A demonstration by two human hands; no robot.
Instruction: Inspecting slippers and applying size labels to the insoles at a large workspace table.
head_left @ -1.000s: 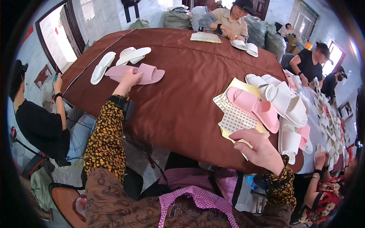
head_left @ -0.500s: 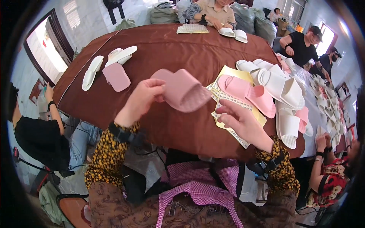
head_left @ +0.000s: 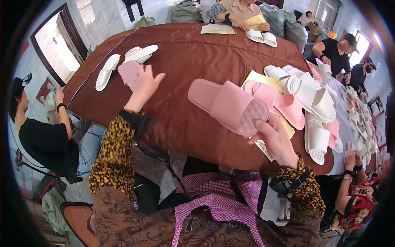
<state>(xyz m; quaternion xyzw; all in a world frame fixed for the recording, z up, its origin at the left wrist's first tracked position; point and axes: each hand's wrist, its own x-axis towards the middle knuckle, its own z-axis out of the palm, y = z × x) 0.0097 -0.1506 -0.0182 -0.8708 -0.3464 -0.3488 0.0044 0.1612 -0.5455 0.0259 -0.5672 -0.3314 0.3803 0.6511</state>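
Pinched at its toe end, a pink slide slipper (head_left: 227, 105) is held by my right hand (head_left: 275, 138), its heel pointing left over the table. My left hand (head_left: 145, 87) is open, fingers spread, over the edge of another pink slipper (head_left: 129, 73); whether it touches cannot be told. Beside that slipper lie a white slipper (head_left: 108, 72) and a second white one (head_left: 144, 53) resting partly on a further slipper. Sheets of yellow-backed stickers (head_left: 257, 77) lie right of the held slipper, partly under a pink pair (head_left: 284, 105).
White slippers (head_left: 304, 92) are heaped on the right of the brown-covered table (head_left: 177, 57). A person (head_left: 242, 16) across it holds a yellow sheet near a white pair (head_left: 262, 38). Others work at a slipper-covered table (head_left: 341, 111) on the right. One person (head_left: 45, 136) sits at left.
The pink slipper has passed from my left hand to my right. My left hand has moved up and left toward the other pink slipper. The person opposite has lifted a yellow sheet.
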